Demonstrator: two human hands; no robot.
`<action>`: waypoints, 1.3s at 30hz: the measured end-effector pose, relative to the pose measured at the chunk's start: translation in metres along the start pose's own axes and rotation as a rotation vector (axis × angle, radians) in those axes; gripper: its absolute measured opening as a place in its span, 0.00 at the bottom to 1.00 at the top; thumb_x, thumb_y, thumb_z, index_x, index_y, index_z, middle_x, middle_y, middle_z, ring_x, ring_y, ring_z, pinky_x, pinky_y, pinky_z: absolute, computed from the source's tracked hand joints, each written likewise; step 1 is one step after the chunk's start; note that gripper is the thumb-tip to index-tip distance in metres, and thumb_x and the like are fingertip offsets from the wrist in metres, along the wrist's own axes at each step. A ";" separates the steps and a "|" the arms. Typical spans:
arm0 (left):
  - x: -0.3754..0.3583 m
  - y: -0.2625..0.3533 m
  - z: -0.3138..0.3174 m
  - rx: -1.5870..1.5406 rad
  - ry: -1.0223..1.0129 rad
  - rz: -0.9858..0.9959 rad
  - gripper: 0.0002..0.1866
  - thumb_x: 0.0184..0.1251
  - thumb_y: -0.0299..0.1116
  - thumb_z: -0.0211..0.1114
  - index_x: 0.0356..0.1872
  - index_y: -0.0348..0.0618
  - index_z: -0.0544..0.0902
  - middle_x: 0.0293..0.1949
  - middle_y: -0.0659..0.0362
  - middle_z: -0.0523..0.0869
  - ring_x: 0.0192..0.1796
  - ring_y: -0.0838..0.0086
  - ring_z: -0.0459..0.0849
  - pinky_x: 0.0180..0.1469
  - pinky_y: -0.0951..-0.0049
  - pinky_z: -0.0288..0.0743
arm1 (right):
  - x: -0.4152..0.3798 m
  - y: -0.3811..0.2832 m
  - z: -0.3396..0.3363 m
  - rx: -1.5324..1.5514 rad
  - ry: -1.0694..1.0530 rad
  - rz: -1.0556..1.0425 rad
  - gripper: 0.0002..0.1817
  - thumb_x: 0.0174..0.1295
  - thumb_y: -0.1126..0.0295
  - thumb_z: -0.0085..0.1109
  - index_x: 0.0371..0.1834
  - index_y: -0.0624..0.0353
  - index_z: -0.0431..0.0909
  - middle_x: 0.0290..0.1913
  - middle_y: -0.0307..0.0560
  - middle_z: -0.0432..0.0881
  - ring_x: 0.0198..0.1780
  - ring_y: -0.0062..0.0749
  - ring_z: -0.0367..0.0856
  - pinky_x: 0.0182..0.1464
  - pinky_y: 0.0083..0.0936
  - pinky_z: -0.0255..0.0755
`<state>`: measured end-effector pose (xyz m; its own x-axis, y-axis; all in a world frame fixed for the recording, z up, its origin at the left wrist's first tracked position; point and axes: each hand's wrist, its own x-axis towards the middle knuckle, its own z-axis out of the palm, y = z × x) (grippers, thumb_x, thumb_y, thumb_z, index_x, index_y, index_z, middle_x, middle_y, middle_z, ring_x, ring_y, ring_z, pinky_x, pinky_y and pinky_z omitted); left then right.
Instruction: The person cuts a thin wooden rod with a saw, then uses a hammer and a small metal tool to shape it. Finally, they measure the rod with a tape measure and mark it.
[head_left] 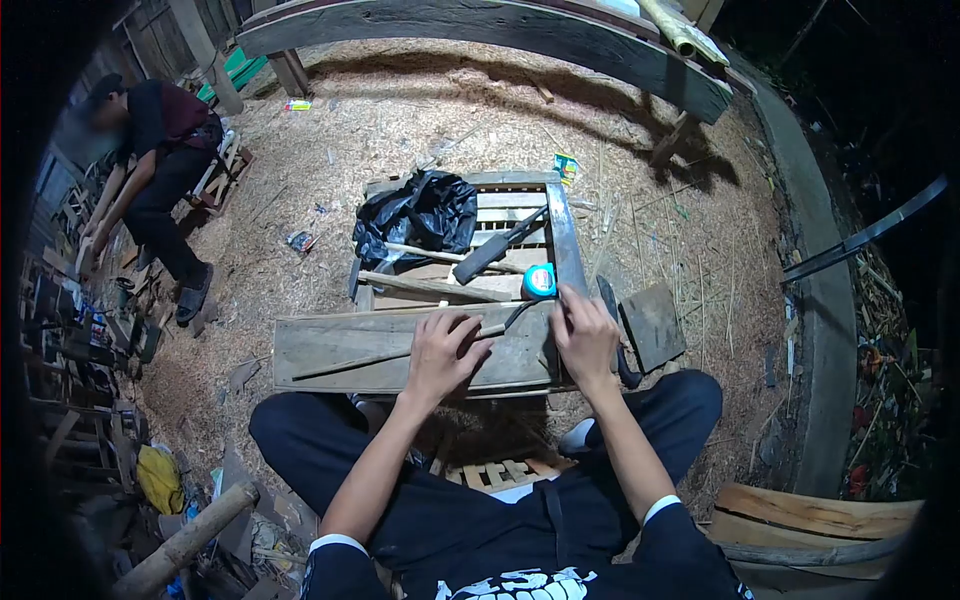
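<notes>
A wooden board [340, 345] lies across the near side of a low slatted table. My left hand [443, 355] rests over it with fingers curled, by a thin stick [350, 369] and a dark-tipped tool [517, 315]; whether it grips anything is hidden. My right hand [584, 335] is at the board's right end, fingers bent, just below a blue tape measure [539, 281]; its fingertips' contact is unclear. Beyond lie a black plastic bag [420, 215], wooden sticks [435, 288], a dark-bladed tool [485, 258] and a metal strip [566, 240] along the right edge.
A co-worker [165, 170] bends over wood at the left. A thick beam [480, 28] spans the far side. A square wood piece [652, 327] lies right of the table, wood shavings cover the ground, and a curved metal strip [870, 235] juts in at the right.
</notes>
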<state>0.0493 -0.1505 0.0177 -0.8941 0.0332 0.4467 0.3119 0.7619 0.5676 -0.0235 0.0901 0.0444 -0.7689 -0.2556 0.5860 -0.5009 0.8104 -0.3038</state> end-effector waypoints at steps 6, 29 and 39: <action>0.014 -0.016 -0.004 0.067 0.042 -0.081 0.15 0.69 0.36 0.73 0.53 0.44 0.90 0.55 0.55 0.87 0.61 0.57 0.81 0.64 0.56 0.71 | 0.076 0.013 0.069 -0.060 -0.267 -0.124 0.29 0.60 0.68 0.71 0.68 0.49 0.80 0.62 0.47 0.81 0.64 0.45 0.76 0.66 0.47 0.69; 0.005 -0.024 -0.033 0.044 0.218 0.188 0.21 0.64 0.29 0.74 0.59 0.40 0.84 0.59 0.48 0.89 0.63 0.55 0.86 0.71 0.50 0.70 | 0.095 -0.035 0.076 0.470 -0.212 -0.669 0.16 0.57 0.71 0.66 0.49 0.47 0.86 0.48 0.44 0.83 0.55 0.40 0.84 0.65 0.42 0.72; -0.013 0.042 -0.023 -0.528 0.312 0.224 0.21 0.65 0.14 0.69 0.60 0.35 0.83 0.54 0.41 0.91 0.58 0.49 0.91 0.59 0.52 0.85 | 0.019 -0.056 -0.025 1.432 -0.213 0.516 0.67 0.67 0.73 0.73 0.87 0.44 0.16 0.85 0.65 0.50 0.79 0.52 0.66 0.77 0.44 0.67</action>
<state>0.0812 -0.1341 0.0519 -0.6784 -0.0960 0.7284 0.6670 0.3351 0.6655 -0.0001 0.0531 0.0913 -0.9516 -0.2843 0.1167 -0.0249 -0.3072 -0.9513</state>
